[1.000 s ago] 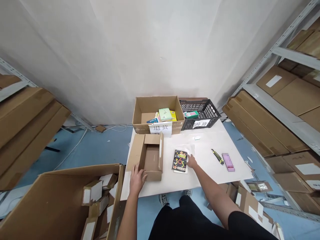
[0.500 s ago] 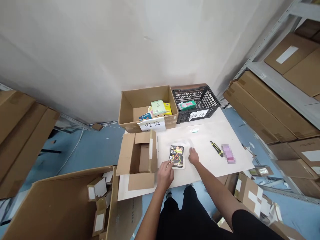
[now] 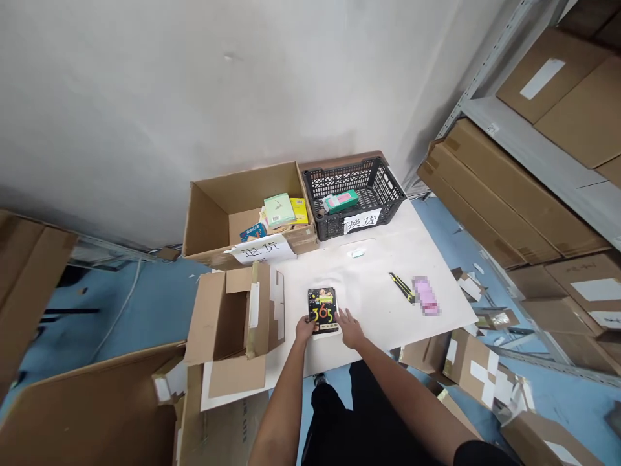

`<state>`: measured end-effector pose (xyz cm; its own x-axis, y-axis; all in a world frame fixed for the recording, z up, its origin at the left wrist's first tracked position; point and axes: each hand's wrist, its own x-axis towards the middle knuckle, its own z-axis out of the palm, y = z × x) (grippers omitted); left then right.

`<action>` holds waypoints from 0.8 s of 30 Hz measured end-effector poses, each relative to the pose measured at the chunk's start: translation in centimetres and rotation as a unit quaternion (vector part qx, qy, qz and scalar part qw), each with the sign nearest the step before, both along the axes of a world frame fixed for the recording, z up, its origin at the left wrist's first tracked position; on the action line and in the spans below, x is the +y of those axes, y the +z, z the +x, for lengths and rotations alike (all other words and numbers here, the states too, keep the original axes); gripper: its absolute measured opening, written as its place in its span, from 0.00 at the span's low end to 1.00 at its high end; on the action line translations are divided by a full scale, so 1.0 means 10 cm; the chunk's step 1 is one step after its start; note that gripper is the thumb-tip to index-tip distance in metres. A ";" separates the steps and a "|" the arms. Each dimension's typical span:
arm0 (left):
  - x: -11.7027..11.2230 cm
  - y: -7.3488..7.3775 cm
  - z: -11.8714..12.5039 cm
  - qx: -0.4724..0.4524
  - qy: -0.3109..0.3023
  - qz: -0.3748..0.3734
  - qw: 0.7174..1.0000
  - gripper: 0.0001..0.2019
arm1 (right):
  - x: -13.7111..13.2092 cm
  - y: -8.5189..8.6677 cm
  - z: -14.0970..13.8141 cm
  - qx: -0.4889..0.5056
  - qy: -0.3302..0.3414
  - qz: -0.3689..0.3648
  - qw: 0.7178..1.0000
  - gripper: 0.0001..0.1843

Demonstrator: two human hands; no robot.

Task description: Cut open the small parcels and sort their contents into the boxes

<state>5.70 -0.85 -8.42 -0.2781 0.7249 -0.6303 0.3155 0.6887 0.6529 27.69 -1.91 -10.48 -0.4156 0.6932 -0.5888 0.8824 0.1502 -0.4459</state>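
Note:
A black book (image 3: 323, 303) with a colourful "365" on its cover lies on the white table (image 3: 373, 330). My left hand (image 3: 305, 329) grips its lower left corner, thumb on the cover; the fingers underneath are partly hidden. At the book's lower right edge rests my right hand (image 3: 350, 329), fingers stretched out and touching it. Something clear like thin plastic (image 3: 347, 279) lies just behind the book. To the left stands an opened cardboard box (image 3: 266, 310) with its flaps folded out.
Behind are a large carton (image 3: 208, 213) with several books and a black crate (image 3: 334, 228) holding a green box (image 3: 342, 201). A utility knife (image 3: 402, 288) and a blurred pink item (image 3: 425, 296) lie right. Cartons and shelving flank the table.
My right hand has moved left, from the clear plastic beside the book to the book's right edge. My left hand keeps to its lower left corner. The view has shifted right.

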 end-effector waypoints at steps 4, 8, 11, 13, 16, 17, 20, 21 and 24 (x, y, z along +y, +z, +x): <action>-0.07 0.02 0.19 -0.061 0.056 0.002 0.997 0.17 | 0.22 0.04 0.14 0.035 0.013 -0.064 0.997 0.53; -0.09 0.22 0.42 -0.136 0.083 0.045 0.986 0.19 | 0.47 0.20 0.32 0.112 -0.053 -0.153 0.980 0.51; 0.00 0.50 0.50 -0.175 0.086 0.101 0.976 0.23 | 0.61 0.40 0.45 0.230 -0.144 -0.162 0.949 0.49; 0.08 0.77 0.50 -0.199 0.080 0.142 0.966 0.27 | 0.74 0.62 0.51 0.328 -0.215 -0.142 0.909 0.49; 0.22 1.28 0.45 -0.258 0.054 0.212 0.941 0.30 | 0.99 1.13 0.57 0.441 -0.284 -0.126 0.842 0.49; 0.25 1.47 0.43 -0.278 0.044 0.233 0.931 0.31 | 1.07 1.33 0.57 0.472 -0.290 -0.121 0.824 0.48; 0.31 1.98 0.44 -0.312 0.024 0.282 0.907 0.33 | 1.25 1.94 0.58 0.554 -0.275 -0.080 0.782 0.38; 0.32 2.12 0.46 -0.312 0.020 0.294 0.903 0.34 | 1.27 2.12 0.58 0.572 -0.267 -0.067 0.773 0.35; 0.32 2.40 0.54 -0.303 0.016 0.326 0.896 0.36 | 1.25 2.50 0.60 0.589 -0.254 -0.058 0.765 0.33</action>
<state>11.08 2.34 15.60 -0.0551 0.9914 -0.1188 -0.2453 0.1019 0.9641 33.72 10.59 14.52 -0.4002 0.9126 -0.0833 -0.2110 -0.1802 -0.9607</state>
